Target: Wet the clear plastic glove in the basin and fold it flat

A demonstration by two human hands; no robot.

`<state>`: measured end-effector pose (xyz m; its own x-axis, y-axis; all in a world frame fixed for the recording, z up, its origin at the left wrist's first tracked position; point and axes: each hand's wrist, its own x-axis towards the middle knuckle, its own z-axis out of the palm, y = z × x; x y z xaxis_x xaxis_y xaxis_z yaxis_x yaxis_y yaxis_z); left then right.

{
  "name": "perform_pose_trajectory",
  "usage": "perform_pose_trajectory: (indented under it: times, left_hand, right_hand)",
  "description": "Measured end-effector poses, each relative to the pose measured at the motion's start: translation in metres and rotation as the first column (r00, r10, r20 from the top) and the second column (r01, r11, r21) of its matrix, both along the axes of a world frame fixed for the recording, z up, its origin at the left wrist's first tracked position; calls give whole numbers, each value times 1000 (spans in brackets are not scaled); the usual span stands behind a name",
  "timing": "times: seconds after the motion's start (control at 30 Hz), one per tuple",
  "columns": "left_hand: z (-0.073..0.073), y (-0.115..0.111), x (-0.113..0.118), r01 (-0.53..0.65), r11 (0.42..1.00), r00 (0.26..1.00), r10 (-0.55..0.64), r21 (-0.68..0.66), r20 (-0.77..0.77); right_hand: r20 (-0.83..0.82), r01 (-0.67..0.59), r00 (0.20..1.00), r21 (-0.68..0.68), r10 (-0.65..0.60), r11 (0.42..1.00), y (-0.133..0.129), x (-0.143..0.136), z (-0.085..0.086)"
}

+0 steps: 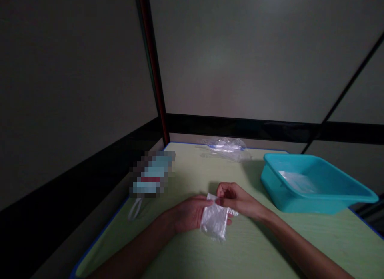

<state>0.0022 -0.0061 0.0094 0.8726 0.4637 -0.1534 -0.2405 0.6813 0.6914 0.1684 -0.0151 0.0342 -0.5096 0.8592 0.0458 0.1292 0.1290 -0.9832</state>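
The small clear plastic bag is held above the middle of the tabletop; the left hand cradles it, its fingers curled round the side; the right hand pinches its top edge; it looks mid-handling, not put down. The teal tub sits right, holding plastic; more bags lie at the far edge; open room lies near.

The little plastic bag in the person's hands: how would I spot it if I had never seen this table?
Start at the pale green table and look left of the turquoise tub. Near the middle, the left hand and right hand meet over a small clear plastic bag. Unlike the crumpled plastic lying loose at the far edge, this one is held up by fingers.
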Motion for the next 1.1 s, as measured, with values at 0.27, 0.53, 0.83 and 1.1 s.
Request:
perform_pose_trajectory:
  times: [0.27, 0.53, 0.83, 1.1]
  left_hand:
    - [4, -2, 2, 8, 1000, 1000, -8, 4, 6]
    - [4, -2, 1, 24, 1000, 999, -24, 17, -22]
    - [2, -1, 1, 33, 999, 999, -32, 44, -7]
    - [5, 0, -4, 78, 992, 997, -75, 104, -34]
  right_hand:
    - [-13, -10, 1000, 1, 10, 1000, 0, 1, -2]
    - [-31, -20, 999, -37, 19, 999, -1, 0, -2]
    - [-38, 19, 999, -34, -20, 999, 1, 1, 0]
    - [-81, 63, 994, -61, -68, 996, 1, 3, 2]
